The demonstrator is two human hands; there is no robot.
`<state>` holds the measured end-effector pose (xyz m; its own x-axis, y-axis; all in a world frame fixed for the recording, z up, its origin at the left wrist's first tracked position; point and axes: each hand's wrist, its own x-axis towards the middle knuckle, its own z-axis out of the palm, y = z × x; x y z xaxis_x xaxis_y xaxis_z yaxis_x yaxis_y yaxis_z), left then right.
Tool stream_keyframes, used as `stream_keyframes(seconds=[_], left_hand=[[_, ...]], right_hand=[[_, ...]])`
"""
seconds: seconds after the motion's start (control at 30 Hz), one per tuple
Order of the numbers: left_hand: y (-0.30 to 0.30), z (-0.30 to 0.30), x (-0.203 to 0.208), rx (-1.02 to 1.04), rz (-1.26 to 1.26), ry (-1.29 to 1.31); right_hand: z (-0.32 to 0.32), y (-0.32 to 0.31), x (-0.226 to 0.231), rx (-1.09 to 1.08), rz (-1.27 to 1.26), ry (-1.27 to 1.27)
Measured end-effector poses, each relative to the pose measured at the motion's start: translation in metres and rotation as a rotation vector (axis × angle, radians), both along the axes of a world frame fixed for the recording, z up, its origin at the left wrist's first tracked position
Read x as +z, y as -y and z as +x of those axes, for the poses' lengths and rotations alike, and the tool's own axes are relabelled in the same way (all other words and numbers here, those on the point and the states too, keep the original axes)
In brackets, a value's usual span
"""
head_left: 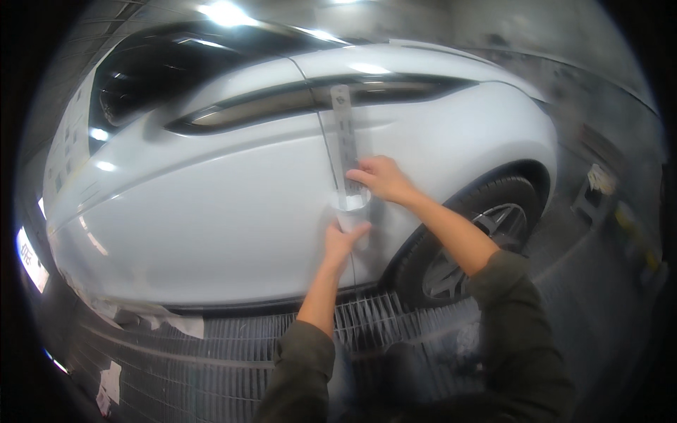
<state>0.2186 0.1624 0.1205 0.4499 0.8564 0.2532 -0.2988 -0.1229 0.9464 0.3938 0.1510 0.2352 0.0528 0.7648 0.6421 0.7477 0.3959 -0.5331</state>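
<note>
My left hand (342,243) is wrapped round a white cup (352,213) from below, thumb on its right side. Upright in the cup stands a long, flat, grey ruler-like stick (343,130) with dark markings. Its lower end is hidden inside the cup. The fingers of my right hand (381,178) are closed on the stick just above the rim. Both hands are in front of the side of a white car (211,211), by the upright gap between its panels.
At the right is the car's wheel (486,240), below my right forearm. A metal floor grating (218,366) runs beneath the car. Pale scraps of paper (109,384) lie at the lower left. Farther right stands a small grey stand (589,201) with something pale on it.
</note>
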Motion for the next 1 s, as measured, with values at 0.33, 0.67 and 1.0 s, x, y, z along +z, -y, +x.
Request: stream_keyframes(seconds=[0.33,0.67,1.0], left_hand=[[0.079,-0.057,-0.063,-0.251,-0.165,-0.109],[0.159,-0.094,-0.145,-0.410,-0.414,-0.171],[0.167,-0.102,-0.128,-0.379,-0.278,-0.443]], right_hand=[[0.082,0.152,-0.110,-0.266,0.080,-0.667],[0.065,0.438,-0.564,-1.033,-0.757,-0.945],[0.032,0.388,-0.581,-1.092,-0.895,-1.246]])
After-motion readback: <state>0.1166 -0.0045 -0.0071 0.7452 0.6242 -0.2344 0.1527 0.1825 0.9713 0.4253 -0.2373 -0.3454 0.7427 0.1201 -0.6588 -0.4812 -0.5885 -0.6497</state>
